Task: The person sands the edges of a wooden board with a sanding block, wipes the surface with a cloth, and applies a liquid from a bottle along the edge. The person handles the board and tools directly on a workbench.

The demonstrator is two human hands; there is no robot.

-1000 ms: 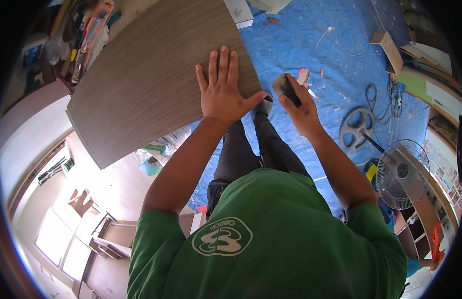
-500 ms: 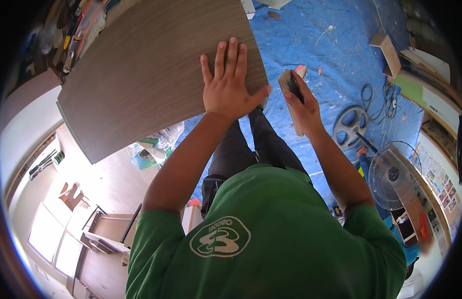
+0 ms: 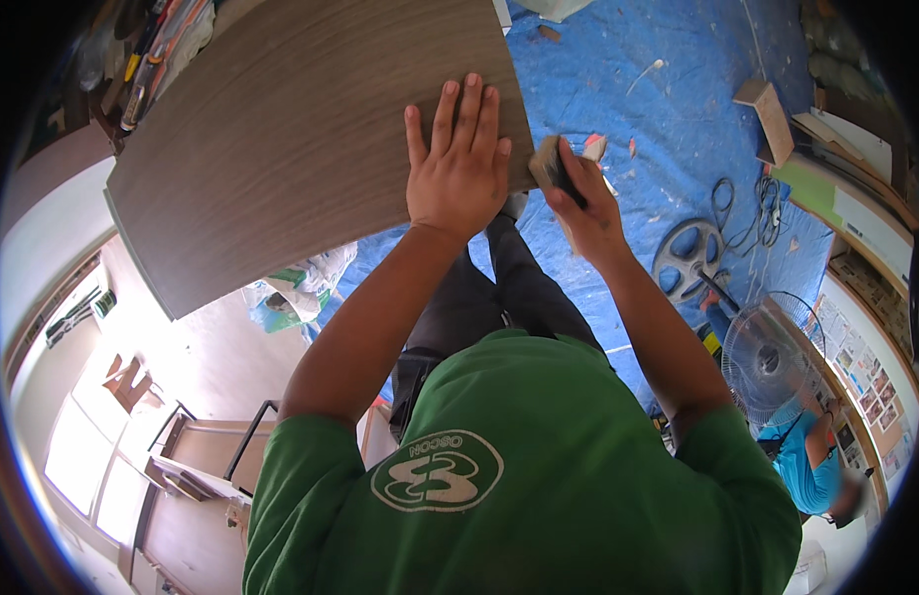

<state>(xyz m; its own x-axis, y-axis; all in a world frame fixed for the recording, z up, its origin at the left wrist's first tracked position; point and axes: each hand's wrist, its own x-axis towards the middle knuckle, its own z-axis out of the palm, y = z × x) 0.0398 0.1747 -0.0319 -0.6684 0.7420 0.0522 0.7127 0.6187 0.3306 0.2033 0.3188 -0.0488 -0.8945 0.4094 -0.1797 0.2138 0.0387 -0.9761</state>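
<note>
My left hand (image 3: 454, 174) lies flat on a large brown wood-grain board (image 3: 301, 139), near its right edge, with the fingers stretched out. In my right hand (image 3: 592, 213) is a wooden block (image 3: 547, 164) with a dark side, gripped between thumb and fingers. The block meets or nearly meets the board's right edge; whether they touch I cannot tell. Part of the block is hidden behind the hand.
Blue sheeting (image 3: 668, 119) covers the floor, with scraps on it. On the right stand a fan (image 3: 772, 357), its grey round base (image 3: 688, 260), cables (image 3: 767, 213) and an L-shaped wooden piece (image 3: 767, 119). Another person (image 3: 811, 461) is at the lower right. Tools (image 3: 142, 79) lie upper left.
My right hand has brought the wooden block leftward to the board's edge. My left thumb has drawn in toward the fingers. The other person shows more fully at the lower right.
</note>
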